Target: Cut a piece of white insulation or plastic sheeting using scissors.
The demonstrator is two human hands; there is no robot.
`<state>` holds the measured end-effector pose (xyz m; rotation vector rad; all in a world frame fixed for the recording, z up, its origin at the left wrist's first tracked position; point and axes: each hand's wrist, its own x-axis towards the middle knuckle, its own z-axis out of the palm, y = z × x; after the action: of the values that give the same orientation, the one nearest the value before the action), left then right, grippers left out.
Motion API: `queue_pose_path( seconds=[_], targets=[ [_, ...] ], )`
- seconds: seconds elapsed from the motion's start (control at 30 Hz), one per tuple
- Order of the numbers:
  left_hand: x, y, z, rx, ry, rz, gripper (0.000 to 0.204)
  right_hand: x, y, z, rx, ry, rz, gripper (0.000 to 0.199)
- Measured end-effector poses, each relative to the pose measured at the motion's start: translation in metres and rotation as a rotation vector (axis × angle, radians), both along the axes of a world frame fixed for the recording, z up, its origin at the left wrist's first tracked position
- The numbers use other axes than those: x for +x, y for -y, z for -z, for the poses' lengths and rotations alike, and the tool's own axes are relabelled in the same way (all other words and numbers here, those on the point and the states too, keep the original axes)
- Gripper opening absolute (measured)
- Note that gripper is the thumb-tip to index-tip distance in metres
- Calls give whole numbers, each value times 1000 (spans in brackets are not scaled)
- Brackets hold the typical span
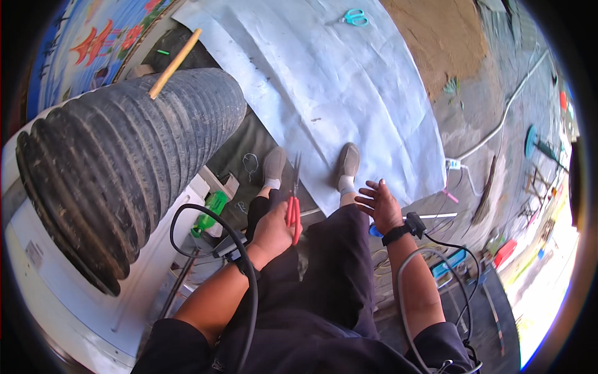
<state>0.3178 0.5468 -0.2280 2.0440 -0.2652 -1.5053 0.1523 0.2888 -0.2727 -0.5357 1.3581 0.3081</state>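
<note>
**Observer 1:** Dark trousers and both forearms fill the lower frame, nearest the lens. Left hand (273, 229) is closed round the red handles of a pair of scissors (293, 209), thin blades pointing forward and down toward the feet.

**Observer 2:** Noted. Blades sit between the two grey shoes, left shoe (273, 166) and right shoe (347, 164). Cannot tell whether the blades are parted. Right hand?

**Observer 1:** Right hand (381, 204) holds nothing, fingers spread, hovering just beside the right knee. A wrist strap with a black cable (436, 240) runs back from it.

**Observer 2:** Risks, judged from this stance: a loosened grip would drop the scissors point-first onto the toes. A swing of the free hand across could meet the blades.

**Observer 1:** Agreed. The cables looping off both wrists could snag the handles too. Right shoe stands on the edge of the white sheet (336, 81) spread on the floor; a slip or a crease underfoot is possible.

**Observer 2:** Outward?

**Observer 1:** Big ribbed black hose (124, 168) lies to the left over a white appliance, a wooden stick (175, 62) resting on it. Green bottle (208, 212) near the left leg. Teal scissors (354, 17) lie at the sheet's far end.
</note>
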Motion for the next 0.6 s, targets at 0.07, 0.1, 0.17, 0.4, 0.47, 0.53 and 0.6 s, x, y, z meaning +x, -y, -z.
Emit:
queue_pose_path(
  seconds=[0.07, 0.1, 0.17, 0.4, 0.47, 0.53, 0.6],
  targets=[
    [7, -12, 0, 53, 33, 64, 30, -14, -24, 22, -21, 0, 146, 63],
    [11, -25, 4, 54, 68, 30, 31, -12, -40, 32, -17, -9, 187, 64],
    [1, -44, 23, 32, 72, -64, 34, -14, -72, 54, -20, -62, 268, 62],
    [7, -84, 59, -22, 1, -221, 40, -31, -193, 153, 171, -134, 703, 78],
    [11, -79, 54, -46, -42, -222, 36, -39, -213, 185, 212, -179, 808, 84],
    [17, -72, 48, -54, -57, -252, 37, -48, -229, 221, 238, -205, 954, 89],
    [25, -79, 51, -40, -12, -192, 38, -46, -243, 255, 290, -258, 1103, 90]
  ],
)
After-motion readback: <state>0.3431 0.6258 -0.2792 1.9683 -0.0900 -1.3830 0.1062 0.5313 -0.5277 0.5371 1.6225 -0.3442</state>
